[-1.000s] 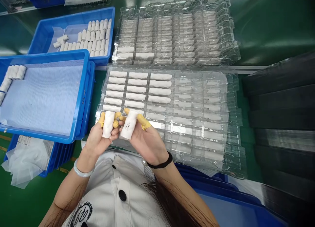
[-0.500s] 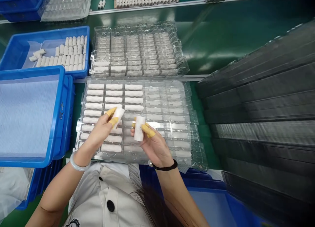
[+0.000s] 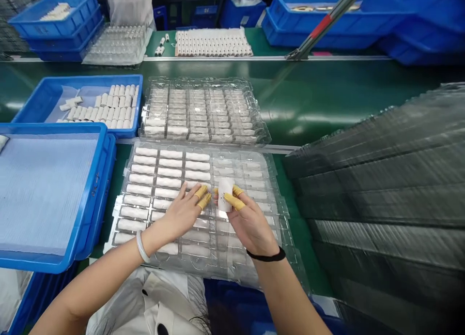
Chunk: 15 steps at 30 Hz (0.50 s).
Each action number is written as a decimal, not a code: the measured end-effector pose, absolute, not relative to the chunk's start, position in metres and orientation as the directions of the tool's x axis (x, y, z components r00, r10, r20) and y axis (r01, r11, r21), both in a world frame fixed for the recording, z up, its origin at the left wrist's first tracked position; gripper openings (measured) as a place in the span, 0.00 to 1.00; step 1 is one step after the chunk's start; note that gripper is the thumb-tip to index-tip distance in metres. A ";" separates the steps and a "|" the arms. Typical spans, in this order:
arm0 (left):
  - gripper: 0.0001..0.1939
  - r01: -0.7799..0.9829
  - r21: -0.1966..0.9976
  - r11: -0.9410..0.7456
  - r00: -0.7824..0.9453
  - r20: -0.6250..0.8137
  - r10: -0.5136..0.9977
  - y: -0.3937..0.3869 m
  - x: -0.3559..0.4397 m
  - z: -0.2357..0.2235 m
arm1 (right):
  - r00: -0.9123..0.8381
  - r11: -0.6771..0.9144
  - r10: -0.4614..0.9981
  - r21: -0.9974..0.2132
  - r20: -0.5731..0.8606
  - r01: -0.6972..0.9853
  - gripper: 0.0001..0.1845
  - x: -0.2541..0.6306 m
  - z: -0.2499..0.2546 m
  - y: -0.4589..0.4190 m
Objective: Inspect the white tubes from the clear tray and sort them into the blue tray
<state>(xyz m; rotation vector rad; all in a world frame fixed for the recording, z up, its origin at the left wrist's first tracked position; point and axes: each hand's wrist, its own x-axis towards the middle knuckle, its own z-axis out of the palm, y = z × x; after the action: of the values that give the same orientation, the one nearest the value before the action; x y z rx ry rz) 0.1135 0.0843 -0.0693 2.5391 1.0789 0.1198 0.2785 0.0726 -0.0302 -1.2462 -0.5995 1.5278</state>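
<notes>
My right hand (image 3: 250, 219), with yellow finger cots, is closed around a short white roll (image 3: 225, 193) with small dark marks on its side. The roll stands nearly upright just above the clear plastic tray (image 3: 192, 265). Palm down, my left hand (image 3: 185, 209) reaches over the tray's third column with its fingers stretched out. Its yellow-covered fingertips are close beside the held roll, and no roll shows in them. What lies directly under that hand is hidden. White rolls (image 3: 141, 179) fill slots in the tray's left columns; a translucent sheet covers the right part.
Left stand a blue bin (image 3: 136, 90) of short white rolls and stacked blue trays (image 3: 82, 190). Behind is another clear tray stack (image 3: 207, 110). A tall dark grey stack (image 3: 381, 204) borders the right side. A slanted metal bar (image 3: 308, 44) rises beyond the green surface.
The view has tilted up, showing more of the background. My left hand moved right across the tray, and the roll it held is out of sight. My right hand still holds its roll, farther right.
</notes>
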 end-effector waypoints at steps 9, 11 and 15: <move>0.24 0.716 0.526 -0.459 0.575 -0.071 0.815 0.038 0.052 -0.006 | -0.171 0.120 0.983 -0.929 0.062 0.351 0.21 0.214 -0.040 0.232; 0.25 0.697 0.601 -0.390 0.517 -0.045 0.855 0.024 0.018 0.011 | -0.207 0.192 0.973 -0.848 0.099 0.495 0.22 0.189 -0.041 0.275; 0.25 0.808 0.565 -0.166 0.236 -0.052 0.970 -0.006 -0.060 0.036 | -0.285 0.324 0.945 -0.580 0.161 0.747 0.19 0.140 -0.043 0.339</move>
<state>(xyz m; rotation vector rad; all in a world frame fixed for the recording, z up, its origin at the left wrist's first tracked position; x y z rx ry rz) -0.0597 -0.0063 0.0356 2.0327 1.6239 0.4452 0.1397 0.3388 -0.0431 -1.4883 -2.1171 0.5493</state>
